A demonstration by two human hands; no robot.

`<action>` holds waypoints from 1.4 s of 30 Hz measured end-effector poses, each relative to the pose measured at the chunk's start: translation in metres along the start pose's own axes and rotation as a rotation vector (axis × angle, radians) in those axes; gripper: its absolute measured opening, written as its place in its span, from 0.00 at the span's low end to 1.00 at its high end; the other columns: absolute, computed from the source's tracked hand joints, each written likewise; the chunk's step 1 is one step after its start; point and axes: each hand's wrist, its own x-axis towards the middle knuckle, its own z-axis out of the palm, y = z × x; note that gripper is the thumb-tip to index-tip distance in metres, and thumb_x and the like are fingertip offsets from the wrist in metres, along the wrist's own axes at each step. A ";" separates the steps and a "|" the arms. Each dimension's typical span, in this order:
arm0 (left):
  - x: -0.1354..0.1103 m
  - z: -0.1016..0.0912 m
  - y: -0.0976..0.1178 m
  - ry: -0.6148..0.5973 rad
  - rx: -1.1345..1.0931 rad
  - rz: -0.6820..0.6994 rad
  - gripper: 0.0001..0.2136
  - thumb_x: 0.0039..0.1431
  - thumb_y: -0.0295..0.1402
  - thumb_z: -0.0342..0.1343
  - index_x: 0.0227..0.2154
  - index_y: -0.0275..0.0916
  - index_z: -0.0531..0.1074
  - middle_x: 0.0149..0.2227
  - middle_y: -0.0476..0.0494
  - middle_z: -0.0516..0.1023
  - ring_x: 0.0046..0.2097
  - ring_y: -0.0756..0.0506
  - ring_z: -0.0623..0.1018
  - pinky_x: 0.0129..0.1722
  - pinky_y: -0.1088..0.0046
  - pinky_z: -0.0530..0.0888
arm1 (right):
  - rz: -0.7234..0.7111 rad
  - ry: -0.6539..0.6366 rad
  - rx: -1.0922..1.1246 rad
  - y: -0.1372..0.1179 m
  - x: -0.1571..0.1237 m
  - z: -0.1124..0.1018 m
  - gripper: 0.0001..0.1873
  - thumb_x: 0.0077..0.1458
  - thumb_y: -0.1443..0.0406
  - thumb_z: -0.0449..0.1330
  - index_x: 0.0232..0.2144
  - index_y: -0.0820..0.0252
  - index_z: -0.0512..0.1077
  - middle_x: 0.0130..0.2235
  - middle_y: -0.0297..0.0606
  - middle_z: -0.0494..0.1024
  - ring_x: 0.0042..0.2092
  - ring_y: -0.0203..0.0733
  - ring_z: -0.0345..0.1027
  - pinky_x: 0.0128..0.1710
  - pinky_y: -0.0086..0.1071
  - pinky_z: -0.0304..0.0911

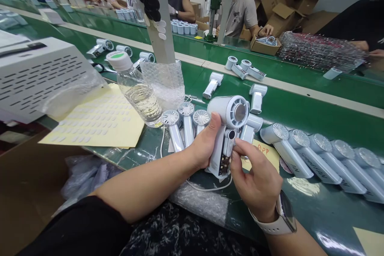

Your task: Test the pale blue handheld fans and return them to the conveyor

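My left hand (205, 141) grips a white handheld fan (229, 128) by its handle, holding it upright over the green conveyor table (300, 108). The handle's side is uncovered and shows a circuit board. My right hand (255, 176), with a white watch on the wrist, pinches a small white cover piece (230, 138) against that handle. A white cable loops below the fan. Several finished pale-blue fans (318, 154) lie in a row to the right, and three more (186, 122) stand just left of my left hand.
A clear bottle (136, 88) with a white and green cap and a bubble-wrap cup (163, 84) stand at left, beside a yellow sticker sheet (99, 122) and a white vented box (39, 74). More fans lie on the belt. People work across the table by cardboard boxes (282, 8).
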 end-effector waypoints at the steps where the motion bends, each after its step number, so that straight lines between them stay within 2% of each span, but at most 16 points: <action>1: 0.000 0.001 0.000 0.017 0.003 0.010 0.44 0.45 0.71 0.54 0.48 0.32 0.76 0.37 0.33 0.84 0.47 0.34 0.82 0.46 0.59 0.79 | -0.013 -0.025 0.004 0.000 0.000 0.000 0.15 0.64 0.73 0.57 0.51 0.57 0.72 0.37 0.38 0.84 0.36 0.40 0.80 0.36 0.31 0.76; 5: 0.000 0.003 0.002 0.026 -0.010 0.043 0.44 0.44 0.70 0.56 0.48 0.32 0.77 0.37 0.33 0.84 0.49 0.33 0.82 0.47 0.59 0.79 | -0.051 -0.039 0.024 0.000 0.001 -0.001 0.16 0.63 0.75 0.56 0.49 0.57 0.73 0.36 0.38 0.84 0.37 0.40 0.80 0.38 0.31 0.75; 9: 0.000 0.003 0.002 0.007 -0.024 0.056 0.42 0.49 0.69 0.54 0.49 0.32 0.76 0.37 0.34 0.84 0.49 0.34 0.82 0.47 0.60 0.79 | -0.048 -0.024 0.024 -0.001 0.002 -0.001 0.16 0.63 0.76 0.57 0.49 0.57 0.74 0.36 0.38 0.84 0.37 0.40 0.80 0.38 0.32 0.75; 14: -0.001 0.002 0.001 0.022 0.018 0.029 0.45 0.40 0.73 0.55 0.45 0.33 0.77 0.34 0.35 0.83 0.45 0.33 0.82 0.42 0.61 0.80 | -0.036 -0.008 0.018 -0.002 0.002 -0.002 0.17 0.62 0.76 0.57 0.50 0.58 0.73 0.35 0.38 0.84 0.36 0.40 0.80 0.37 0.30 0.75; 21: -0.001 0.004 0.003 0.001 -0.020 0.051 0.42 0.47 0.70 0.54 0.45 0.32 0.77 0.34 0.35 0.83 0.45 0.34 0.82 0.44 0.61 0.80 | -0.066 -0.016 0.042 0.000 0.002 -0.003 0.17 0.62 0.76 0.57 0.49 0.58 0.75 0.35 0.38 0.84 0.37 0.39 0.79 0.38 0.31 0.75; 28: -0.001 0.010 0.008 -0.033 0.007 0.087 0.43 0.46 0.71 0.54 0.46 0.33 0.77 0.36 0.35 0.83 0.47 0.34 0.82 0.47 0.60 0.79 | -0.074 -0.014 0.078 0.000 -0.001 -0.003 0.19 0.61 0.77 0.57 0.51 0.60 0.75 0.37 0.41 0.83 0.38 0.41 0.79 0.39 0.32 0.76; 35: -0.003 0.010 0.005 0.039 0.071 0.133 0.42 0.48 0.70 0.52 0.47 0.34 0.76 0.35 0.35 0.82 0.47 0.34 0.82 0.43 0.61 0.79 | -0.080 -0.022 0.057 0.000 -0.002 -0.004 0.21 0.61 0.76 0.58 0.55 0.60 0.74 0.38 0.42 0.83 0.38 0.42 0.79 0.39 0.33 0.76; 39: -0.004 0.010 0.004 0.065 0.137 0.232 0.42 0.47 0.71 0.52 0.48 0.35 0.76 0.36 0.36 0.82 0.49 0.34 0.80 0.45 0.61 0.79 | -0.077 -0.028 0.054 -0.001 -0.002 -0.004 0.24 0.62 0.76 0.57 0.58 0.57 0.73 0.39 0.41 0.83 0.39 0.43 0.79 0.39 0.34 0.77; 42: -0.004 0.009 0.004 0.070 0.154 0.253 0.43 0.47 0.72 0.51 0.48 0.35 0.76 0.37 0.36 0.82 0.49 0.34 0.80 0.46 0.61 0.79 | -0.090 -0.030 0.073 -0.002 -0.002 -0.004 0.25 0.62 0.76 0.58 0.59 0.58 0.72 0.39 0.43 0.83 0.40 0.44 0.79 0.40 0.35 0.76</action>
